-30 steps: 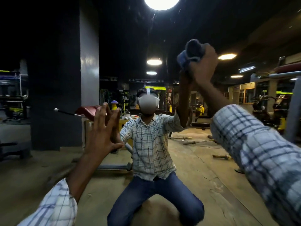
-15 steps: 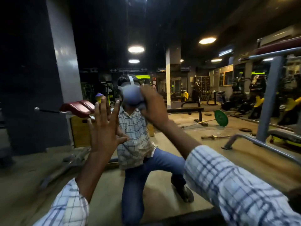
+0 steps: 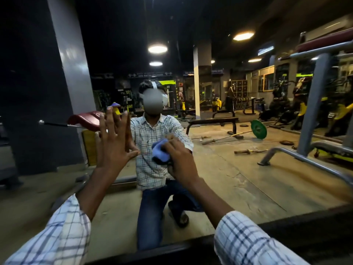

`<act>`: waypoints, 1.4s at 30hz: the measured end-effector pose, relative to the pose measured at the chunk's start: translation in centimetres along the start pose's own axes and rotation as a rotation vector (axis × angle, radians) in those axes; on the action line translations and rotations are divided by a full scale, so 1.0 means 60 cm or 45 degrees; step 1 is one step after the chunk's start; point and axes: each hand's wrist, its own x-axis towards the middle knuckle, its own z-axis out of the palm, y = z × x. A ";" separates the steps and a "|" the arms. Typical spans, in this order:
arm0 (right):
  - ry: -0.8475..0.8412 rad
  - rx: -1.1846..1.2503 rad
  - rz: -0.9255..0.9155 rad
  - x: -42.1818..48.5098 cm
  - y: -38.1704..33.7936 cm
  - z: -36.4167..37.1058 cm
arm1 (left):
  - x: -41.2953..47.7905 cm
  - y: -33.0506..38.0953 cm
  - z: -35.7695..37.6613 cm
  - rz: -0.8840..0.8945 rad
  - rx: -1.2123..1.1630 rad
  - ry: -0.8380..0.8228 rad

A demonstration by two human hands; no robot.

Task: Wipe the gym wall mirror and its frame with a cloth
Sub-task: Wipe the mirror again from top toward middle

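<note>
Crumpled blue cloth (image 3: pixel 160 152) clamped in right hand (image 3: pixel 181 159), pressed on large wall mirror (image 3: pixel 238 169); left hand (image 3: pixel 112 148) fingers spread flat.

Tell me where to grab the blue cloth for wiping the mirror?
Grab the blue cloth by its bunched-up back, coming from your own side, away from the glass. It is wadded into a ball against the mirror, so the right hand wraps its rear and leaves the front free to rub.

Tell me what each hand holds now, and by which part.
The right hand grips the blue cloth round its bunched middle, against the mirror. The left hand holds nothing; it is spread open.
</note>
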 end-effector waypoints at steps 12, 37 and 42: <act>0.209 -0.027 0.077 -0.021 0.126 -0.101 | -0.005 0.000 0.019 -0.033 -0.053 0.022; 1.022 0.259 0.641 0.126 0.236 -0.281 | 0.001 0.009 0.014 -0.086 -0.044 -0.013; 0.393 0.121 -0.150 0.140 0.152 -0.156 | 0.000 0.010 0.014 -0.111 -0.042 -0.015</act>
